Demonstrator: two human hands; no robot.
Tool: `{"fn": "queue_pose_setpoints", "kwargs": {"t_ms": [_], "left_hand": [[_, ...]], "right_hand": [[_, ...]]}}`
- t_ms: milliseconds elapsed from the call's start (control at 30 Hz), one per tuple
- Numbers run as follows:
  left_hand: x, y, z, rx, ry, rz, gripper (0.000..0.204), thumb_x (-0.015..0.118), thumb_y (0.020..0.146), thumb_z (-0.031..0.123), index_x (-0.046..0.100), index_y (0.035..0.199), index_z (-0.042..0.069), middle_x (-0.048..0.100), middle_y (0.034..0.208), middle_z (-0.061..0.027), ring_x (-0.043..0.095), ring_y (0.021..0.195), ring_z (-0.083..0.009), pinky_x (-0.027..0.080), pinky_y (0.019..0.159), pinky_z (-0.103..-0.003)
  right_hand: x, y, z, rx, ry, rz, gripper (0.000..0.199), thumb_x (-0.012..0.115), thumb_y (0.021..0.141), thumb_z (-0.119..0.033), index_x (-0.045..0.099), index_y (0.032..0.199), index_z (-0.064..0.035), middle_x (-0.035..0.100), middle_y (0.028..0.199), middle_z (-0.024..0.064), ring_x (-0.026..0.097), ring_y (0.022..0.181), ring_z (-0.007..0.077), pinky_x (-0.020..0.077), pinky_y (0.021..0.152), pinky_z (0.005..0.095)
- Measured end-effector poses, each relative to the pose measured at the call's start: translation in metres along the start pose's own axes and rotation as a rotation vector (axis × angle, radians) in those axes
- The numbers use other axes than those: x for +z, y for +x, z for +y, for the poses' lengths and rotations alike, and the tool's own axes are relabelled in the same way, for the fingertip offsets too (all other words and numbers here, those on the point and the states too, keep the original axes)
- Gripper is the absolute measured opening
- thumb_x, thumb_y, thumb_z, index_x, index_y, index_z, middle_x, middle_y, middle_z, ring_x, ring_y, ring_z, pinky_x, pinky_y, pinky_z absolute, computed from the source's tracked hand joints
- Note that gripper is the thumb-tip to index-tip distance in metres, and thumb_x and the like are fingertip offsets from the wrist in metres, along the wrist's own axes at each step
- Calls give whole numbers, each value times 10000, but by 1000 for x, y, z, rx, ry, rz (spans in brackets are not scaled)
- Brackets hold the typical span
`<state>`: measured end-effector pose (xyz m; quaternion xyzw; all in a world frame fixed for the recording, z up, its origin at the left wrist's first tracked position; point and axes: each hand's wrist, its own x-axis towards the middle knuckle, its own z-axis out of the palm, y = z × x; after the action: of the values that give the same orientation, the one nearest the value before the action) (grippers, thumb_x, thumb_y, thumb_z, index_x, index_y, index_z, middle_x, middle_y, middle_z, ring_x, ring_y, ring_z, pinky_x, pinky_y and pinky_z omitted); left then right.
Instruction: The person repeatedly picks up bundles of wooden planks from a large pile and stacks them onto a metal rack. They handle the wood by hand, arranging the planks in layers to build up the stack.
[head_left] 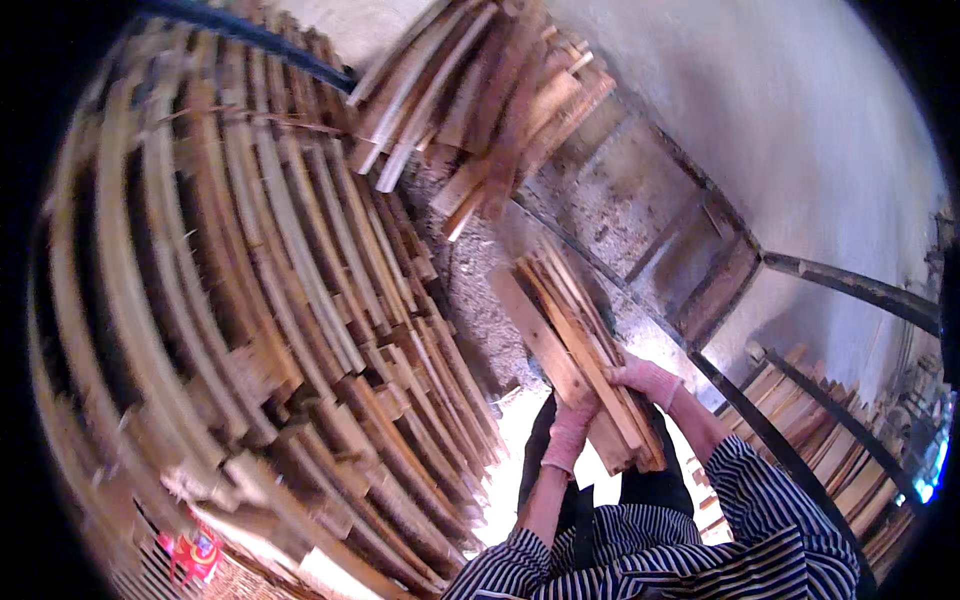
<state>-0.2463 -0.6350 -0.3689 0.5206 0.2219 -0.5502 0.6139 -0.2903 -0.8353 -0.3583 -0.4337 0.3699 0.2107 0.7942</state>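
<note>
A bundle of wooden boards (575, 350) lies lengthwise between my hands, in front of my body, its far end pointing up and slightly left. My left hand (571, 432), in a pinkish work glove, grips the bundle's left side near its lower end. On the right side my right hand (648, 381), gloved the same way, holds the boards a little farther up. Both hands are closed around the wood; the fingertips beneath are hidden. The boards' far end is slightly blurred.
A tall stack of wooden slats (300, 260) fills the left side. Another pile of boards (480, 110) leans at the back. Dark metal frame bars (850, 285) run along the right, with more stacked boards (850, 470) behind them. A red item (190, 555) sits at lower left.
</note>
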Motion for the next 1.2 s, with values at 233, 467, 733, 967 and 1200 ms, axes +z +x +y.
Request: {"fn": "queue_pose_setpoints", "kwargs": {"t_ms": [233,467,733,967,1200], "left_hand": [[47,-121,46,434,43,-144,924,871,711,98,341,1467,119,554,1350,-62,561,1237,-225,508,1036,-383],[87,-269,97,750,337,-8,1421,984,575,209,26,1621,112,415,1544,-148,464,1387,-283,417,1127,-393],[42,-392,52,912,58,29,1411,941,608,143,-42,1620,136,441,1508,-140,459,1380,-248,416,1120,-389],[-43,-505,32,938,-164,29,1212,914,713,66,53,1562,143,484,1404,-136,546,1251,-264,505,1031,-420],[-157,-624,78,1011,-18,100,923,849,831,181,248,1521,62,590,1284,-115,617,1140,-234,549,963,-374]], "right_hand": [[63,-143,-57,-225,-42,223,973,758,727,-121,288,1574,-35,542,1404,134,548,1243,233,433,1074,353],[99,-235,-104,-829,-607,146,550,631,956,-250,482,1435,-24,605,1357,155,608,1201,316,487,1011,374],[207,-297,-112,-715,-1024,267,636,683,906,-308,475,1443,-37,636,1294,203,615,1197,342,479,1000,404],[369,-343,-103,-668,-1002,-50,783,706,888,-462,451,1458,12,605,1330,245,588,1245,302,449,1039,394],[512,-314,-62,-866,-850,-275,749,587,948,-616,508,1457,-72,660,1258,226,618,1195,320,463,1020,392]]}}
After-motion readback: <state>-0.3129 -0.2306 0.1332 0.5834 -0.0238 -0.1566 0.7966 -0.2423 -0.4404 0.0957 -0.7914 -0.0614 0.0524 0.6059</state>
